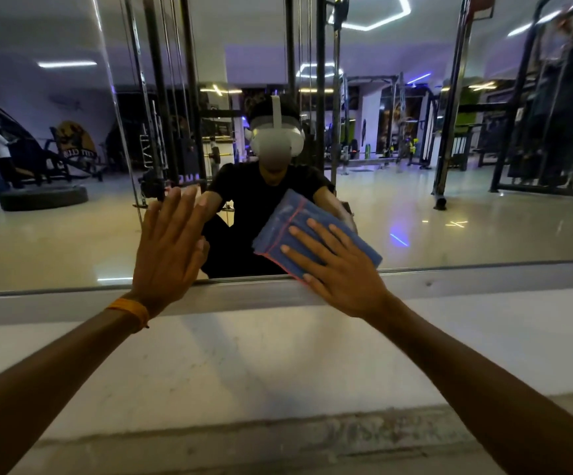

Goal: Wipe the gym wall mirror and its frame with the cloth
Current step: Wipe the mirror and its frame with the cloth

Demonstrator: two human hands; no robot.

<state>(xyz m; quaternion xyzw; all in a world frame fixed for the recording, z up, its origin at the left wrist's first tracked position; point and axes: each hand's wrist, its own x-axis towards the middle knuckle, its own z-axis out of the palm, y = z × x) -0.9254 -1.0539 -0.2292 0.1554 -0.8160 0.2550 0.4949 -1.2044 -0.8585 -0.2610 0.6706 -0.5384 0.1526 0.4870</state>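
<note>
A person's right hand [340, 269] lies flat with fingers spread over a folded blue cloth [307, 229], pressing it against the lower part of a gym wall mirror [449, 217], the cloth's bottom corner reaching the mirror's lower frame [484, 274]. The cloth, edged with a red stitched line, sits just above that grey strip, right of centre. The left hand [170, 248] is pressed open-palmed on the glass beside it, fingers straight and close together, holding nothing; an orange band [130, 311] circles its wrist. Both forearms extend over a pale ledge [278, 365] below the frame. The glass reflects the headset-wearing person, weight machines and hexagonal ceiling lights [371, 12].
</note>
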